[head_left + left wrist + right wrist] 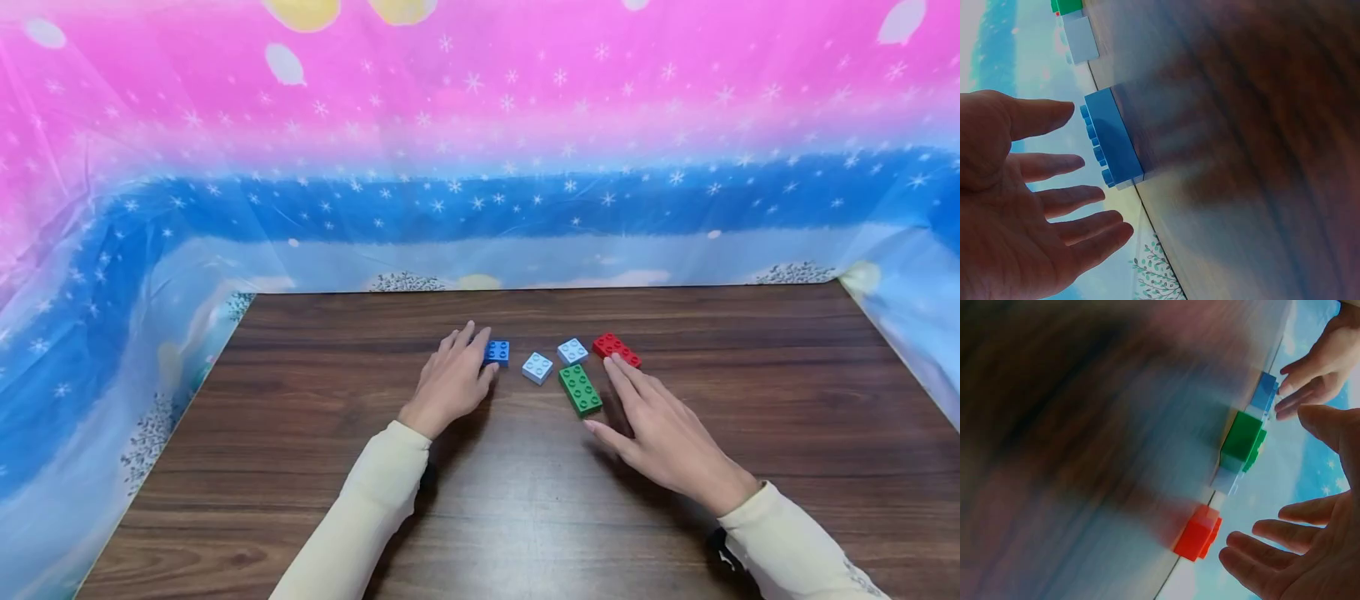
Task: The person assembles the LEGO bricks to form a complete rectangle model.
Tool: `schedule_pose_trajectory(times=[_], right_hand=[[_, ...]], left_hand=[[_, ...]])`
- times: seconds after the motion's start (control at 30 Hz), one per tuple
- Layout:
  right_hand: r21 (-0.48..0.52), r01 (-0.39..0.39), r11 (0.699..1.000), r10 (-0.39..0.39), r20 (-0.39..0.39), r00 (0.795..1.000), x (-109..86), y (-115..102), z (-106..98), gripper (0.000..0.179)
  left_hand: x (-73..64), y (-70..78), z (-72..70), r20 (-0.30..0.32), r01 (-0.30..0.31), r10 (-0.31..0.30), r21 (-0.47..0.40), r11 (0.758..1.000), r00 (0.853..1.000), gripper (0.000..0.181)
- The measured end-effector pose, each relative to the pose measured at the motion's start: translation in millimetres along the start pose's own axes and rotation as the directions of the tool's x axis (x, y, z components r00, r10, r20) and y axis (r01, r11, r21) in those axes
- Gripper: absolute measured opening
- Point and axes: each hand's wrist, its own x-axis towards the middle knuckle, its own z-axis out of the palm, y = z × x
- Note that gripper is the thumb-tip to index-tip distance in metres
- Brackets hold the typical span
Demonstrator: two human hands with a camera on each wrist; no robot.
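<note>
Head view: the blue rectangular studded plastic brick (498,352) lies at frame centre, partly covered by the left hand (453,379); the red rectangular studded plastic brick (622,347) lies right of centre, beneath the fingertips of the right hand (663,437) as seen from above. Between them sit two pale-blue square studded plastic bricks (537,367) (572,351) and a green rectangular studded plastic brick (581,390), all studs-up on the dark wood-grain table (262,467). The bricks are judged light, stiff, rather smooth and hardly fragile; the sound hold is a thumb-and-finger pinch across opposite side walls, below the studs. Left wrist view: the blue brick stands at left of centre; the left thumb and fingers are extended and well spread, curled round nothing; contact cannot be confirmed. Right wrist view: the red brick is at lower centre, just beside the fingertips; the right fingers are nearly straight, thumb wide apart, gripping nothing; touch cannot be told.
</note>
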Motion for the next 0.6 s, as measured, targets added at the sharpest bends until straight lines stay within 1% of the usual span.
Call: schedule_pose_trajectory(times=[0.13,0.27,0.47,0.6], right_hand=[[0.017,-0.020,1.000,0.020,0.014,1.000,2.8,-4,0,0.080],[0.037,-0.051,0.998,0.051,0.009,0.999,7.3,-8,0,0.076],[0.095,-0.108,0.990,0.108,0.002,0.994,16.0,-13,1,0.068],[0.116,-0.133,0.984,0.133,0.007,0.991,22.5,-13,2,0.064]], left_hand=[[3.1,1.3,0.5,0.001,0.001,-0.001,0.020,1.000,1.000,0.051],[3.3,1.3,0.2,0.012,-0.002,0.002,0.028,1.000,1.000,0.049],[4.4,1.5,1.0,0.034,0.005,-0.006,0.042,0.999,0.999,0.047],[3.3,1.0,1.1,0.030,-0.003,0.002,0.037,0.999,1.000,0.047]])
